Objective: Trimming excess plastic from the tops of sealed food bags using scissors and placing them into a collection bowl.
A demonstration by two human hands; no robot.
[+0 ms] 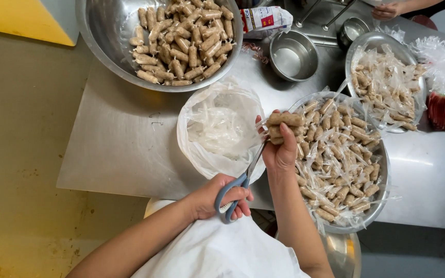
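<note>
While raised, wrapped rolls point(283, 125) between right fingers point(279, 138), scissors point(240, 180) just beside.

Bare desk point(124, 139) free on the left, bag of clear wrappers point(220, 128) between the large bowls, wrapped-candy bowl point(382, 170) blocking the right, small empty bowl point(293, 55) behind

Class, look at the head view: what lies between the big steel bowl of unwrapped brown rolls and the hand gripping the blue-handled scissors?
A white bag-lined container of clear plastic scraps, sitting on the steel table, as the head view shows.
</note>
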